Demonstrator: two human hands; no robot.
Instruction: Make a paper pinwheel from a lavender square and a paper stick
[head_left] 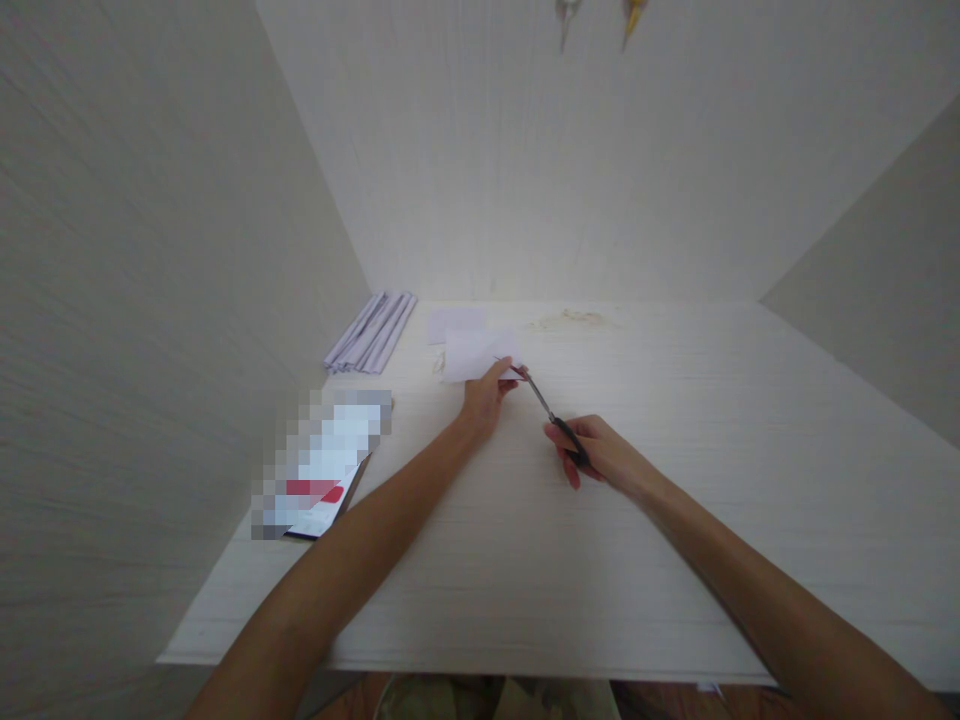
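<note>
My left hand (486,398) grips a small white sheet of paper (476,353) near its right edge, thumb on top and fingers underneath. Held by its black handles, a pair of scissors (538,393) is in my right hand (589,448), the blades pointing up and left. The blade tips reach the right edge of the paper beside my left fingertips. Whether the blades have cut into it is too small to tell. Another pale sheet (454,322) lies on the table just behind the held one.
Several rolled or folded paper strips (371,333) lie at the back left. In front of them is a phone (330,465) with its screen lit, partly blurred. Brownish scraps (577,318) dot the back of the white table (675,400). Walls enclose the left, back and right.
</note>
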